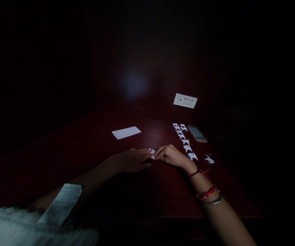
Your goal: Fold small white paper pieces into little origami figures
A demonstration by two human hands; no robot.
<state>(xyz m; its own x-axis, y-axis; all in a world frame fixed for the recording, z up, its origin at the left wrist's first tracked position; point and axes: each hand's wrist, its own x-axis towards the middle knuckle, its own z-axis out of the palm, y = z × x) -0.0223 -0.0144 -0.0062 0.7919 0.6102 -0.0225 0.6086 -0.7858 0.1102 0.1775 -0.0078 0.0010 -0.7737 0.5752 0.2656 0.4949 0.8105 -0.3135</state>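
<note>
Lower left of the frame, we see pale cloth (14, 227) and a printed tag (62, 203) by the left forearm. Left of centre, a blank white sheet (126, 133) lies flat on the dark red surface (86, 143). Just below it, we have the left hand (134, 160), open and palm down, fingertips on a small white paper (152, 153) near the centre of the frame. The right hand (171, 155) has its fingers curled together at that paper's right edge; we can't tell if they pinch or only press. Right of centre, we see folded white pieces (187, 148) in a slanting line, a wall socket (185, 100) above them, then a pixelated object (197, 133). Red and dark bracelets (207, 193) ring the right wrist and forearm; white scraps (209, 159) lie above these.
</note>
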